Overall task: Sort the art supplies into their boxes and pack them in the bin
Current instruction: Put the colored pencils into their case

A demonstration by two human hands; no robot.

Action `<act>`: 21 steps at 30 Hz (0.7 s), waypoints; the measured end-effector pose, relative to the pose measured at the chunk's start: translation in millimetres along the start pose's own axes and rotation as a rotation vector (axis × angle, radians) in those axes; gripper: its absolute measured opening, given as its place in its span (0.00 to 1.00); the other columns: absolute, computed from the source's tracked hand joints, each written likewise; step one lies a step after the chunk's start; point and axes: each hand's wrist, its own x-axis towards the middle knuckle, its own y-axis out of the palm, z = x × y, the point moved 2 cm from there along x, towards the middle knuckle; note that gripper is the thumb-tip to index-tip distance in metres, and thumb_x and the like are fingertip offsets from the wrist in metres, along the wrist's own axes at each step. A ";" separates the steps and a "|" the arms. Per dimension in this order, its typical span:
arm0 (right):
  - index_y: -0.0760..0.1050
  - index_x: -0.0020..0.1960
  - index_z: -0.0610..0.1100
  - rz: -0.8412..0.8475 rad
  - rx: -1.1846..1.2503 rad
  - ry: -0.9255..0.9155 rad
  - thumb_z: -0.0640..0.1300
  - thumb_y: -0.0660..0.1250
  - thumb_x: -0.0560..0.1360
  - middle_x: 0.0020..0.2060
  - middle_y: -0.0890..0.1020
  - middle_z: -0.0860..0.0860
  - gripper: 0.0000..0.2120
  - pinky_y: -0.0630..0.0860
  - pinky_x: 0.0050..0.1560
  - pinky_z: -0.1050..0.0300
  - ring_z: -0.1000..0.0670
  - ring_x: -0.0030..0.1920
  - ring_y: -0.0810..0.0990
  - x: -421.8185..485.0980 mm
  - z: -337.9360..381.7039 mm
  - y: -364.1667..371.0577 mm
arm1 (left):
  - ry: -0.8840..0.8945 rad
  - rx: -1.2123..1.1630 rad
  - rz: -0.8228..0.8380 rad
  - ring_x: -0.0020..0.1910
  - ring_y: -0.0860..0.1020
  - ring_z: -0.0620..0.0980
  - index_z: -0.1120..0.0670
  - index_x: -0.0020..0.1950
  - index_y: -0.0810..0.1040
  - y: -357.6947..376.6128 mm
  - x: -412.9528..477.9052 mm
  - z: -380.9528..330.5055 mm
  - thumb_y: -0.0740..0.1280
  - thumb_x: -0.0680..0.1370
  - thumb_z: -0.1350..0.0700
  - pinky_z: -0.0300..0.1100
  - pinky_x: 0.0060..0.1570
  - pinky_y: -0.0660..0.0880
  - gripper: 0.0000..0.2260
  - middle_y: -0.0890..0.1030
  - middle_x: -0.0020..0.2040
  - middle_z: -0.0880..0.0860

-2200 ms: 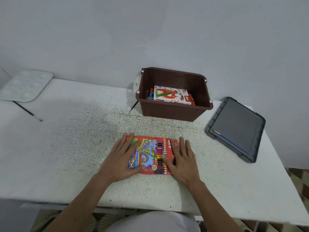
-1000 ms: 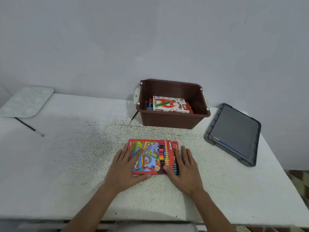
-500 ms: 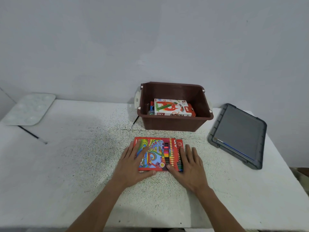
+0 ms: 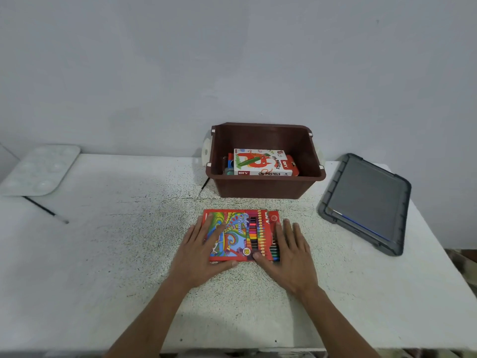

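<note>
Left hand [image 4: 204, 250] flat, fingers straight and spread, resting on left part of colour pencil box [image 4: 233, 229]. Right hand [image 4: 290, 253] flat likewise over its right edge. Neither hand curls round box. Box lies flat on speckled white table [image 4: 103, 254], just in front of brown bin [image 4: 258, 188], not touching it. Oil pastels box [image 4: 260, 162] inside bin. Grey lid [image 4: 366, 202] right of bin. White paint palette [image 4: 41, 169] and thin paintbrush [image 4: 46, 210] well left of bin.

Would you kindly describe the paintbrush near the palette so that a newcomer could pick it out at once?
On the white table, look to the far left corner, where a white palette lies. The paintbrush is the thin dark stick slanting out from the palette's near edge, pale at its near end. The only other brush lies beside the brown bin, at mid-table.
</note>
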 end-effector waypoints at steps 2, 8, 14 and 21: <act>0.39 0.79 0.52 0.000 0.006 0.005 0.82 0.45 0.67 0.79 0.44 0.50 0.51 0.40 0.74 0.50 0.49 0.78 0.38 -0.2 -0.1 0.1 | -0.003 0.005 0.005 0.79 0.37 0.50 0.40 0.79 0.44 -1.0 -0.7 -0.8 0.52 0.69 0.20 0.50 0.77 0.43 0.45 0.40 0.81 0.48; 0.33 0.77 0.59 0.033 0.025 -0.015 0.84 0.42 0.65 0.79 0.42 0.50 0.50 0.39 0.73 0.49 0.47 0.78 0.36 0.6 0.5 -4.1 | -0.028 0.006 0.025 0.79 0.36 0.50 0.42 0.80 0.46 -3.8 -0.8 -3.2 0.49 0.69 0.19 0.51 0.78 0.43 0.45 0.38 0.80 0.48; 0.46 0.80 0.53 -0.004 -0.006 0.013 0.83 0.44 0.66 0.79 0.54 0.45 0.52 0.50 0.75 0.42 0.42 0.78 0.48 9.7 1.0 -6.3 | -0.012 -0.007 0.016 0.79 0.38 0.51 0.42 0.80 0.47 -4.0 0.6 -3.7 0.52 0.69 0.20 0.51 0.77 0.46 0.45 0.41 0.81 0.49; 0.36 0.79 0.54 0.038 -0.025 0.007 0.84 0.40 0.64 0.79 0.40 0.44 0.53 0.41 0.74 0.44 0.42 0.78 0.37 21.4 -0.9 1.2 | 0.002 -0.020 -0.002 0.80 0.42 0.52 0.45 0.81 0.52 -3.2 3.2 -5.7 0.53 0.71 0.22 0.52 0.76 0.48 0.44 0.45 0.81 0.50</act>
